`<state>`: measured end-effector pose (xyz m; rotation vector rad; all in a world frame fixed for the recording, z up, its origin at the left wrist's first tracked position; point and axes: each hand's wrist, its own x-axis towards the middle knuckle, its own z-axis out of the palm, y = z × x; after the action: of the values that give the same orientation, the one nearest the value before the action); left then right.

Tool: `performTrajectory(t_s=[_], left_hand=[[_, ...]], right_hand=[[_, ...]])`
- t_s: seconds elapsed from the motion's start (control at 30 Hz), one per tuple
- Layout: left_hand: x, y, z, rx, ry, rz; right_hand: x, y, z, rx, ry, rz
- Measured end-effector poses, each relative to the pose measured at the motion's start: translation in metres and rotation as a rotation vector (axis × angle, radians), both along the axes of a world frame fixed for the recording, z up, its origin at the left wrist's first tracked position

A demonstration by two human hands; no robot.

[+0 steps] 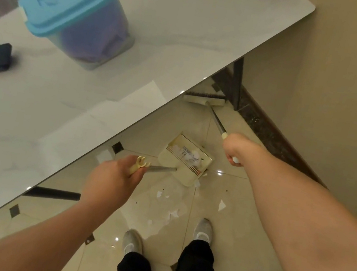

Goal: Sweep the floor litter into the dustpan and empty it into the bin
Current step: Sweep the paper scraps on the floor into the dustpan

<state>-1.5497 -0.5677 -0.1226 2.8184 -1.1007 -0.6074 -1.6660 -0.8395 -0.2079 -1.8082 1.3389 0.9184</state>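
Left hand (115, 178) clenched on dustpan (184, 158) handle, paper litter (189, 155) inside, right hand (236, 149) gripping broom (205, 99) beside white surface (189, 41), more scraps (173, 213) on floor (235, 253).

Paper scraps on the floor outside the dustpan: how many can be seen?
About 5: one right of centre, one before the dustpan, one near the right shoe, one lower, one at the dustpan's edge. Blur may hide more.
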Motion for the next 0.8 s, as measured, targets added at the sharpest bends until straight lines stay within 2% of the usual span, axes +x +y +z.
performTrajectory(t_s=[0.07,0.1,0.13,0.27,0.33,0.5,0.6,0.8], left_hand=[[0.001,0.012,0.002,0.021,-0.016,-0.026],[0.001,0.017,0.002,0.033,-0.02,-0.036],[0.002,0.025,0.005,0.043,-0.01,-0.043],[0.014,0.057,0.013,0.047,0.017,-0.085],[0.024,0.073,0.013,0.061,0.014,-0.107],[0.058,0.131,0.005,0.009,0.068,-0.135],[0.078,0.171,0.001,-0.028,0.095,-0.225],[0.109,0.234,0.007,-0.03,0.113,-0.363]], right_hand=[[-0.019,0.023,-0.014,0.033,0.017,-0.061],[-0.032,0.037,-0.028,0.083,-0.015,-0.177],[-0.049,0.051,-0.038,0.096,-0.046,-0.155],[-0.1,0.11,-0.041,0.11,-0.063,-0.488],[-0.113,0.138,-0.029,0.145,-0.082,-0.613],[-0.118,0.204,0.002,0.132,-0.019,-0.681],[-0.115,0.262,0.019,0.126,0.043,-0.809],[-0.121,0.38,0.055,0.214,0.025,-1.038]])
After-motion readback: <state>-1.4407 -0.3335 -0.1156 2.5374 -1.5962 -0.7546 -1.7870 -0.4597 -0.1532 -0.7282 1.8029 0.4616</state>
